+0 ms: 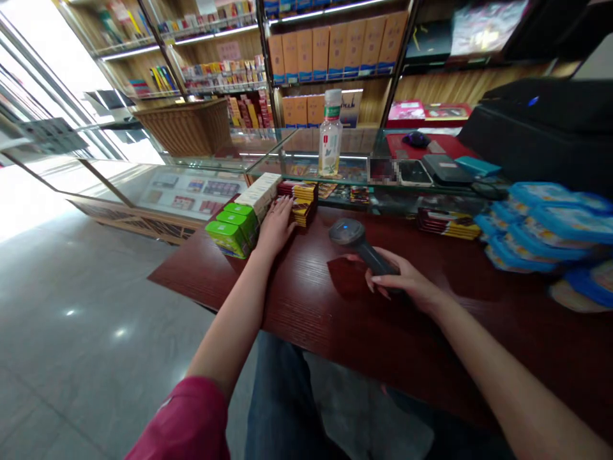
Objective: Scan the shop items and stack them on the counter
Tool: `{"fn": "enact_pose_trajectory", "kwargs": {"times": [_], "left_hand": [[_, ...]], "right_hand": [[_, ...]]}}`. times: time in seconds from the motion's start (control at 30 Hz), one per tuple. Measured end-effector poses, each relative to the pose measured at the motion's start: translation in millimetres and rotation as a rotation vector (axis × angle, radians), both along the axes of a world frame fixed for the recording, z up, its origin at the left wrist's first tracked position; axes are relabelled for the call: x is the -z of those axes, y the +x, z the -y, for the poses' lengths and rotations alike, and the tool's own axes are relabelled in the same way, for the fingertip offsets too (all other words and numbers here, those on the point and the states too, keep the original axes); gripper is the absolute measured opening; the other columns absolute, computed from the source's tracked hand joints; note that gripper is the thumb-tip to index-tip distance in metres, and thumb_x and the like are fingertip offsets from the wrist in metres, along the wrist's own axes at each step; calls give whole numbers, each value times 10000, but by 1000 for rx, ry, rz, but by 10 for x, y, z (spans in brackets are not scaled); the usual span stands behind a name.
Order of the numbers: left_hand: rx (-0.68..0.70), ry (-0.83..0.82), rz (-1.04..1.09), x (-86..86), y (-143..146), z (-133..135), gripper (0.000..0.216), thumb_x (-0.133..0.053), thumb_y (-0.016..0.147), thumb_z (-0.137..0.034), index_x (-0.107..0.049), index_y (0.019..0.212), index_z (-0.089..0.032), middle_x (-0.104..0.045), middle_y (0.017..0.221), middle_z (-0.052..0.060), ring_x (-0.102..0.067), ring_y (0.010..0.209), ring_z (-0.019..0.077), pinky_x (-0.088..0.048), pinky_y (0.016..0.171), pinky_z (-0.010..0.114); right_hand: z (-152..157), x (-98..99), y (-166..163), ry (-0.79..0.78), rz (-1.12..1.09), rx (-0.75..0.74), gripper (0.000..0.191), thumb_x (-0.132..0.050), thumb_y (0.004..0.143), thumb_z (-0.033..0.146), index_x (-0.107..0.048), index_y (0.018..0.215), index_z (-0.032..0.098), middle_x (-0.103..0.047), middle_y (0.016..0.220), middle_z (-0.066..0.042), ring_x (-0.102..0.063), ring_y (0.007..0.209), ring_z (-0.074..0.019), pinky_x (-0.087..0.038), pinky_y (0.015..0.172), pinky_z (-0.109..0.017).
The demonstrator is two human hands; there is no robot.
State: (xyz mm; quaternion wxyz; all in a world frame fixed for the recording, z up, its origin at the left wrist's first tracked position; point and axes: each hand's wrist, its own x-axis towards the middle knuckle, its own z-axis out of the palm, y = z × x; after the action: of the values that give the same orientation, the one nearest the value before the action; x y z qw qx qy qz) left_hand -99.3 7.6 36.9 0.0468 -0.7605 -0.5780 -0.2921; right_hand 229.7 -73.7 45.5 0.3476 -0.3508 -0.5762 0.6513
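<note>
Head view: loose stack under one hand, scanner held over the bench

The left hand (pixel 279 220) lies with fingers extended over a stack of maroon-and-yellow packets (pixel 304 206), thumb apart; it touches them without a visible full grip. The right hand (pixel 401 276) is closed around the handle of a scanner (pixel 345 231), its head tipped toward the stack. The packets sit near the back of the bench (pixel 297 300), just beside a row of pale boxes (pixel 260 191) and green boxes (pixel 230 229).

A sideways push from the left hand could make the piled packets slide or fan out. The green boxes stand near the bench's left side, so a nudge from the left forearm might send one over that edge. Swung too far back, the scanner could knock the bottle (pixel 330 144) upright on the glass counter (pixel 297 169).

Bare wood lies between the two hands and runs toward the front edge, by the person's legs. On the right, stacked blue-lidded tubs (pixel 550 223) limit the room.
</note>
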Motion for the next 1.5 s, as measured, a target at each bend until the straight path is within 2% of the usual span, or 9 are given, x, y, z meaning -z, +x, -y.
{"fn": "enact_pose_trajectory", "kwargs": {"times": [0.17,0.3,0.47,0.6,0.9,1.03,1.13,1.27,1.5], "left_hand": [[-36,72,326,-74,49,88,348,-533,1001,-189,-737,1266,-286,-731,1320,29,-680,1246,212,-506,1092,326],[-36,128,807,-55,279,51,298,-658,945,-272,-760,1220,-219,-774,1220,46,-723,1145,229,-557,1027,344],[103,-250,1242,45,398,-23,358,-772,846,-281,-766,1166,-123,-791,1131,113,-764,1015,270,-623,923,429],[126,-372,1345,86,421,-14,377,-791,835,-273,-756,1176,-117,-792,1106,118,-775,956,260,-641,887,448],[116,-387,1343,140,521,-28,416,-816,794,-247,-759,1180,-102,-795,1108,133,-775,974,257,-633,908,423],[118,-319,1241,160,518,3,375,-831,788,-315,-786,1109,-126,-805,1077,114,-772,979,281,-630,899,442],[111,-173,1046,154,630,74,291,-806,810,-320,-810,1057,-165,-811,1068,85,-764,1019,277,-600,962,419],[224,-81,742,94,1115,130,235,-714,897,-293,-809,1105,-238,-804,1115,35,-763,1029,249,-582,979,374],[450,30,23,-200,2458,-57,362,-533,1023,-225,-690,1346,-272,-711,1348,61,-694,1220,244,-545,1024,343]], "right_hand": [[29,-13,22,-13,60,-43,689,-860,671,297,-677,1330,210,-763,1052,-122,-652,663,-179,-456,444,-230],[44,-26,-4,29,80,-70,665,-877,663,266,-691,1300,235,-762,1126,-125,-686,718,-196,-495,481,-239],[69,-13,-15,83,108,-69,637,-874,682,247,-684,1290,253,-756,1172,-113,-701,756,-201,-553,558,-277],[72,1,5,112,129,-45,622,-879,682,253,-692,1275,270,-767,1046,-87,-707,763,-228,-583,611,-331],[73,39,17,117,136,-58,635,-872,673,217,-695,1280,267,-701,769,-20,-720,783,-262,-590,686,-378],[95,-1,112,92,150,-15,684,-885,674,252,-673,1324,254,-745,852,-40,-707,747,-237,-574,648,-351],[155,-39,351,70,111,66,723,-890,672,287,-655,1355,238,-769,1101,-98,-697,757,-213,-543,587,-301],[346,-38,898,43,41,238,683,-873,700,335,-653,1338,230,-729,1272,-143,-655,678,-171,-497,489,-263],[738,5,1598,34,2,387,624,-876,701,325,-682,1284,215,-722,1295,-157,-641,625,-146,-506,477,-265]]}}
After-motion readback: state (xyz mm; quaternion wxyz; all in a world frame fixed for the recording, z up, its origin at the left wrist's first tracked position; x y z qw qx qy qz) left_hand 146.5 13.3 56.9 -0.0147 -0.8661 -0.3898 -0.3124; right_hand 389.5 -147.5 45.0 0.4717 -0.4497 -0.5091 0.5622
